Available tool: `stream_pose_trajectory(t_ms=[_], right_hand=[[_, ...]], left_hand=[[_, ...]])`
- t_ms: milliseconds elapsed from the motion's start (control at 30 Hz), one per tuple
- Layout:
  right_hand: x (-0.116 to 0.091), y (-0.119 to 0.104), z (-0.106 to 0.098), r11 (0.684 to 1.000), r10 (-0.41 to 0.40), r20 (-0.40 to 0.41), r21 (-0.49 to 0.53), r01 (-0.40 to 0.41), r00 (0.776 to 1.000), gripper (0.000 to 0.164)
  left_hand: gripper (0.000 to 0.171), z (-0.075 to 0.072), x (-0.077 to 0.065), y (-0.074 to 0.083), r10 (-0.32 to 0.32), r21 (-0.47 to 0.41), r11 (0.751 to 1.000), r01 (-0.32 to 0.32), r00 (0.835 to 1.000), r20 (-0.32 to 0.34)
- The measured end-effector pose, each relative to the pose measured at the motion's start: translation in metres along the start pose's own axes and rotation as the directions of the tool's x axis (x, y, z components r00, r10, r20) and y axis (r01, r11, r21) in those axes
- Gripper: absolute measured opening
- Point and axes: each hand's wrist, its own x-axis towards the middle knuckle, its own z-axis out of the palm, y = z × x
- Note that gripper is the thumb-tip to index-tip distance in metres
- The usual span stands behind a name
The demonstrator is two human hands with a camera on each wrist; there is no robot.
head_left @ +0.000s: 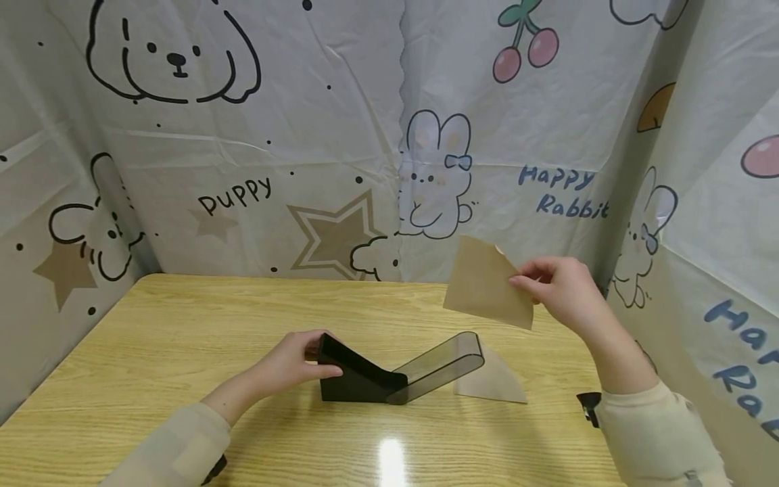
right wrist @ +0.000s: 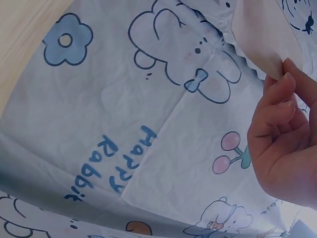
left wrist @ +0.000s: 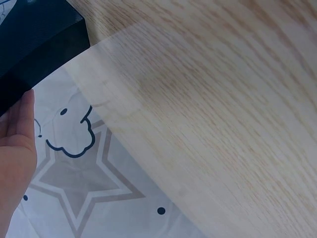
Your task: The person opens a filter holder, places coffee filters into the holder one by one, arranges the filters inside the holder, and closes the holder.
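In the head view my left hand (head_left: 292, 362) grips the tall end of a black filter holder (head_left: 353, 379), thumb on its near side. The holder stands on the table with its smoky see-through lid (head_left: 444, 362) swung out to the right. My right hand (head_left: 562, 287) pinches the right edge of a brown paper coffee filter (head_left: 487, 284), raised above the table. A second filter (head_left: 502, 382) lies flat, partly behind the lid. The left wrist view shows fingers against the black holder (left wrist: 44, 39); in the right wrist view thumb and fingertips pinch the filter (right wrist: 265, 34).
The wood-grain table (head_left: 182, 325) runs back to a printed white curtain (head_left: 328, 135) that hangs behind it and at both sides. A bright light reflection shows on the tabletop near the front.
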Motion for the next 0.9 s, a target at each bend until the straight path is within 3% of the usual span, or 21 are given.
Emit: stream_pose_trajectory(t_ms=[467, 900], right_hand=[[0.003, -0.023, 0.009, 0.999, -0.028, 0.018, 0.021, 0.028, 0.999, 0.017], [0.006, -0.046, 0.032, 0.993, -0.1, 0.07, 0.068, 0.095, 0.993, 0.011]], left_hand=[[0.036, 0.001, 0.0, -0.001, 0.008, 0.016, 1.0, -0.008, 1.0, -0.006], [0.035, -0.001, -0.001, 0.0, 0.019, 0.009, 1.0, -0.019, 1.0, -0.003]])
